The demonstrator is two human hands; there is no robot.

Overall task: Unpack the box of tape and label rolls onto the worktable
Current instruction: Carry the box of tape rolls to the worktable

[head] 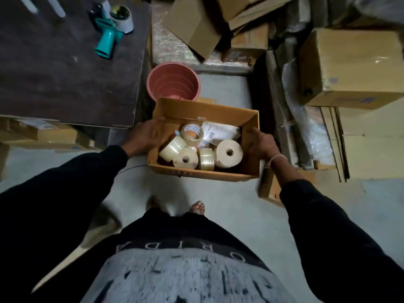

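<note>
An open cardboard box [209, 111] is held above the grey floor in front of me. My left hand [145, 134] grips its left wall and my right hand [263, 145] grips its right wall. Inside lie several rolls: clear tape rolls [192, 131], cream label rolls [228, 153] and a white printed sheet [220, 132]. The dark brown worktable [65, 68] stands to the left, its corner close to my left hand.
A teal tape dispenser [111, 29] lies on the worktable. A pink bucket [173, 83] stands on the floor just beyond the box. Cardboard boxes [349, 66] and plastic-wrapped stacks crowd the right and far side. More boxes [43, 134] sit under the table.
</note>
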